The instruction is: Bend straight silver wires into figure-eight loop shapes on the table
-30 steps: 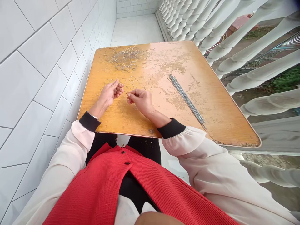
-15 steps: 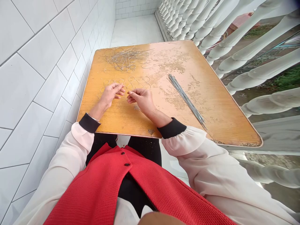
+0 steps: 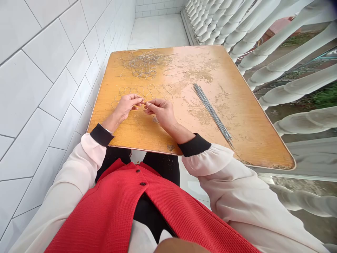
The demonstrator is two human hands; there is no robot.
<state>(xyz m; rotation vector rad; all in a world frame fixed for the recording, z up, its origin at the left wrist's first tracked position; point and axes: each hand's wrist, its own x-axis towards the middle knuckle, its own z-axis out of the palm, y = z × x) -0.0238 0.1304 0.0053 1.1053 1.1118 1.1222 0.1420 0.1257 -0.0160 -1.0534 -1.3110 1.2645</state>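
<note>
Close together over the near left part of the wooden table [image 3: 231, 130], both my hands are pinched at the fingertips. My left hand [image 3: 129, 105] and my right hand [image 3: 161, 111] nearly touch; whatever lies between their fingers is too small to make out. Just beyond them several thin wires bent into looped figure-eight shapes [image 3: 168, 92] lie in a row. Farther back is a tangled pile of thin wire [image 3: 147, 63]. A bundle of straight grey wires [image 3: 212, 112] lies slantwise to the right of my right hand.
A white tiled wall [image 3: 55, 70] runs along the left of the table. White balusters [image 3: 284, 88] stand along the right side. Small dark debris [image 3: 170, 147] lies at the table's near edge. My knees are under that edge.
My hands have come closer together, the left one moving to the right. The view has shifted slightly, so the table and wires appear a little farther right.
</note>
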